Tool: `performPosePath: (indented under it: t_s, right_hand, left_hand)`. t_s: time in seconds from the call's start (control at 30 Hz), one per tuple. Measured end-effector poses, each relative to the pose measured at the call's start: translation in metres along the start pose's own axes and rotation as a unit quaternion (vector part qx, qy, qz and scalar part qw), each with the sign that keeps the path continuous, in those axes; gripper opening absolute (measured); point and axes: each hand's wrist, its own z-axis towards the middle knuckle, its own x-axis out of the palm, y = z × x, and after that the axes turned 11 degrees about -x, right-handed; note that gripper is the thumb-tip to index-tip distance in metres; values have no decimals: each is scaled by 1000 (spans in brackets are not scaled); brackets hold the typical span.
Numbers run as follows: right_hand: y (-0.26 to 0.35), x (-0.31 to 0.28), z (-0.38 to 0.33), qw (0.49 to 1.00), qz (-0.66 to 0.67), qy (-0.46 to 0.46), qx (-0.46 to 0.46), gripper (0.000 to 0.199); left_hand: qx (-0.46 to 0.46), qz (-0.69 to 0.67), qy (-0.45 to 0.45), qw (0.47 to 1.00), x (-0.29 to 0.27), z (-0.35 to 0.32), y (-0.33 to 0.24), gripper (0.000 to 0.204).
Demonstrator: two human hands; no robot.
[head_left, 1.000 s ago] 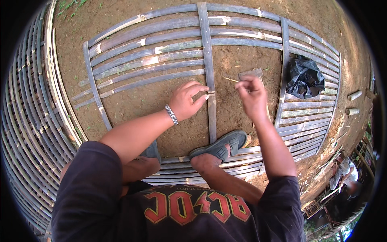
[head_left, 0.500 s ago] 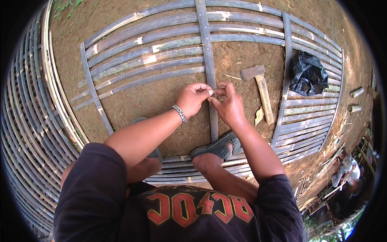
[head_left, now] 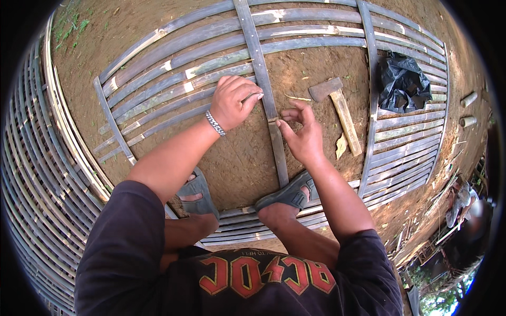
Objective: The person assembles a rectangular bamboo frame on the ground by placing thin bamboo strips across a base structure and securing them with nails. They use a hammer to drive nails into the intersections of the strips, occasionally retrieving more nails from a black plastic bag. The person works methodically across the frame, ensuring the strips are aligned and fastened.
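Observation:
My left hand (head_left: 232, 102) is closed just left of the upright bamboo slat (head_left: 263, 73), its fingers curled together. A small pale bit shows at its fingertips, too small to name. Over the same slat, my right hand (head_left: 303, 134) is pinched, thumb and fingertips close together at a tiny thin brownish piece (head_left: 272, 120) whose kind I cannot make out. That slat crosses the long bamboo strips of a frame (head_left: 211, 50) lying on the ground. Right of my right hand lies an axe (head_left: 345, 118) with a dark head and wooden handle.
A black plastic bag (head_left: 403, 84) rests on slats at the right. A dry leaf (head_left: 341, 146) lies beside the axe handle. My sandalled feet (head_left: 287, 197) stand at the near slats. Another slatted bamboo panel (head_left: 42, 174) fills the left side. Two short cylinders (head_left: 468, 121) lie far right.
My hands, together over the slat before, have moved apart. The left one has gone left and up; the right stays by the slat. The view has shifted slightly.

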Motion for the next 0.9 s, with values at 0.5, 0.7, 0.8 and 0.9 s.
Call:
performPosePath:
  t_s: [0.5, 0.7, 0.8, 0.9]
  right_hand:
    - [-16, 14, -15, 998, 30, 8, 60, 50]
    - [-18, 12, -21, 998, 40, 2, 57, 49]
    - [-13, 0, -17, 996, 38, -26, 73, 47]
    - [-18, -22, -12, 994, -84, -62, 44, 43]
  left_hand:
    - [-3, 28, 2, 1000, 17, 4, 7, 10]
    - [-8, 47, 9, 999, 19, 4, 6, 8]
    - [-11, 48, 10, 999, 18, 5, 5, 7]
    - [-10, 54, 7, 998, 19, 3, 6, 7]
